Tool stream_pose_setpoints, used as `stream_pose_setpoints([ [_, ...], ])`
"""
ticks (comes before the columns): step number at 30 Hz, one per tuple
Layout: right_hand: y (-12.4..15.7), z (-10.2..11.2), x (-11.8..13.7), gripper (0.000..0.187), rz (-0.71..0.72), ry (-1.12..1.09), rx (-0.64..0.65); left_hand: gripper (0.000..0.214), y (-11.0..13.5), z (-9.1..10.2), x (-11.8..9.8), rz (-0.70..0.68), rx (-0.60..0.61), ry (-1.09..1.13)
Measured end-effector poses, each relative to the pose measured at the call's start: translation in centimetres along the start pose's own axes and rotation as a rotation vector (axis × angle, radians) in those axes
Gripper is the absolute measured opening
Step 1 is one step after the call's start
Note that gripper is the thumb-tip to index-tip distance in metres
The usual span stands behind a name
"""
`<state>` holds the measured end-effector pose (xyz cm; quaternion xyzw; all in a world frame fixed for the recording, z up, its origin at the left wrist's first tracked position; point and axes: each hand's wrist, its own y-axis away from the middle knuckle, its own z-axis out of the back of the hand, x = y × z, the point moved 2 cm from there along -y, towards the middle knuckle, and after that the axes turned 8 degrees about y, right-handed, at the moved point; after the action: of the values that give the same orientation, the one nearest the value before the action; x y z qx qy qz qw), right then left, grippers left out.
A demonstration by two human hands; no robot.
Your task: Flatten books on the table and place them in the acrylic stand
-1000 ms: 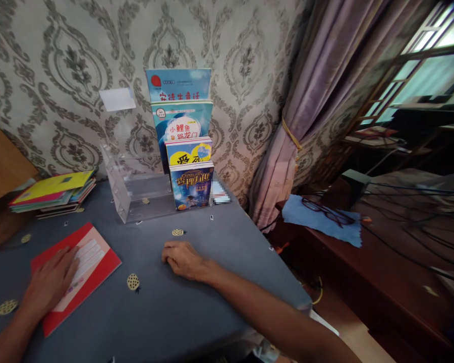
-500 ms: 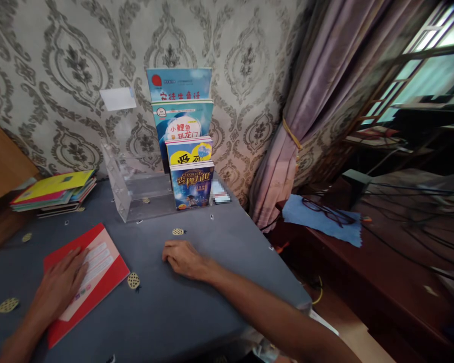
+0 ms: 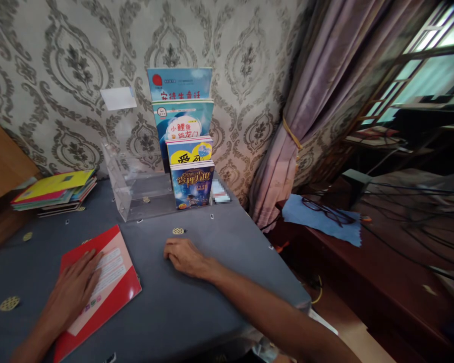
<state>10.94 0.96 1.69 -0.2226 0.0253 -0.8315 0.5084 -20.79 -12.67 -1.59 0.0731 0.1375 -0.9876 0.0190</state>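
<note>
My left hand (image 3: 77, 282) lies flat on a red book (image 3: 126, 297) with a pale pink diagonal panel, its fingers stretched across the cover. The book rests at a slant on the grey-blue tablecloth (image 3: 162, 317). To its right, my right hand (image 3: 184, 256) rests on the cloth, fingers curled in, with nothing visible in them. Beyond the hands stands a clear acrylic stepped rack (image 3: 146, 205). Its right side bears several upright books, the front one a dark blue book (image 3: 192, 189); the left side shows bare plastic and a white label (image 3: 118, 98).
A stack of thin books (image 3: 56, 189), yellow on top, lies at the back left beside a wooden panel (image 3: 7, 151). Past the table's right edge, a dark red surface (image 3: 401, 282) carries a blue cloth (image 3: 314, 214), eyeglasses and tangled cables. A mauve curtain (image 3: 306, 101) hangs behind.
The red book has slid to the right across the table with my left hand on top of it. My right hand has stayed almost in place.
</note>
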Motion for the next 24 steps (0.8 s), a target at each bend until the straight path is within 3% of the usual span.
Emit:
stream_pose_setpoints([
  [6,0.0,0.1,-0.3,0.024,-0.056,0.009,0.0,0.056,0.4,-0.8,-1.3,-0.077,-0.021,0.008],
  [14,0.1,0.1,-0.8,0.023,-0.175,-0.004,-0.126,0.052,0.1,-0.5,-4.0,-0.109,-0.029,0.006],
  [24,0.4,-0.3,-1.4,0.029,-0.261,0.001,-0.106,0.052,-0.1,-0.8,-6.6,-0.167,-0.037,0.038],
])
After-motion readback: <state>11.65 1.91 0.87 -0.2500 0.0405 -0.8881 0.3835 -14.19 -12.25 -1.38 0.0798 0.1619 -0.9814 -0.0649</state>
